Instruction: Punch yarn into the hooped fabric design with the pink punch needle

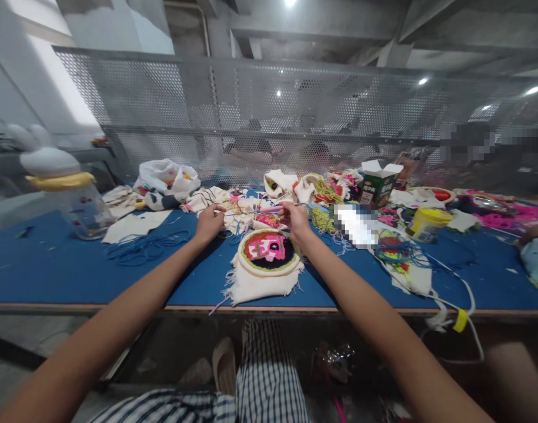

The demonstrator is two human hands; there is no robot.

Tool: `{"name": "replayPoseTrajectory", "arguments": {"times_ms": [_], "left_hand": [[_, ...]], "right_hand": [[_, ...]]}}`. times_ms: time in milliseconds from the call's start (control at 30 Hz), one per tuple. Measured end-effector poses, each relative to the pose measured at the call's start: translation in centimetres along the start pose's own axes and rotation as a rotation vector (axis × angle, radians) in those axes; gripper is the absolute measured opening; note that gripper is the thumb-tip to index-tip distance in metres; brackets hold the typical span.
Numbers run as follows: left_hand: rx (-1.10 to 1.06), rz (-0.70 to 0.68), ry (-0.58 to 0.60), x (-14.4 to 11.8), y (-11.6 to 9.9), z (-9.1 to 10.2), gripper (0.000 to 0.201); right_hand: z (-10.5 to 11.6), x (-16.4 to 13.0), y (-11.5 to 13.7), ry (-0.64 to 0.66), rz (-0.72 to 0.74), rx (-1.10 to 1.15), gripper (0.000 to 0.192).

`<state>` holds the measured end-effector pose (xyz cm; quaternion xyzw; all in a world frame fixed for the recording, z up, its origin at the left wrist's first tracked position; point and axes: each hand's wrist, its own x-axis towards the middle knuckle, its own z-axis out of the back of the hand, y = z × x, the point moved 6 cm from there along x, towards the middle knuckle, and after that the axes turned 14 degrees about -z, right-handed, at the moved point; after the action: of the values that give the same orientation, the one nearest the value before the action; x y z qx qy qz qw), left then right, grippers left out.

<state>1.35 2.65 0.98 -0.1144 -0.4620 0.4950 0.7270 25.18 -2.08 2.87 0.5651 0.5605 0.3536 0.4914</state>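
Note:
My right hand (295, 221) is closed around a slim pink pen-like tool (269, 209), probably a punch needle, which points left. Across from it, my left hand (210, 223) has its fingertips pinched together on a thin strand of blue yarn (239, 214) that runs toward the tool's tip. Just below and between both hands lies an embroidery hoop (269, 271) holding cream cloth, its fringed edge toward me. The cloth carries a pink, black, red and green yarn design (269, 249). Neither hand touches the hoop.
A rabbit-topped clear jar (81, 205) stands left, near loose blue yarn (147, 247) and a white plastic bag (169, 179). To the right are a green box (378, 183), a yellow tub (427, 224) and a white cable (469, 294). A perforated metal screen (163, 106) rises behind the table.

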Motion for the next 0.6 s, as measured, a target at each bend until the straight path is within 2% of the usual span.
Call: {"name": "replayPoseTrajectory", "arguments": {"times_ms": [167, 333, 400, 500, 600], "left_hand": [[0.181, -0.086, -0.07, 0.0, -0.8, 1.0, 0.024], [0.337, -0.274, -0.135, -0.5, -3.3, 1.5, 0.028], [0.362, -0.4, -0.097, -0.8, -4.7, 0.9, 0.029], [0.361, -0.607, 0.024, -1.6, -6.7, -0.6, 0.03], [0.348, -0.754, 0.112, -2.2, -7.8, -1.8, 0.031]], "right_hand": [[0.2, 0.0, 0.1, -0.026, 0.016, 0.002, 0.024], [0.1, -0.1, 0.0, -0.024, 0.022, -0.019, 0.024], [-0.1, -0.1, -0.2, -0.01, 0.019, -0.035, 0.025], [-0.5, -0.2, -0.5, 0.017, 0.014, -0.065, 0.024], [-1.0, -0.3, -0.9, 0.046, 0.012, -0.093, 0.024]]}}
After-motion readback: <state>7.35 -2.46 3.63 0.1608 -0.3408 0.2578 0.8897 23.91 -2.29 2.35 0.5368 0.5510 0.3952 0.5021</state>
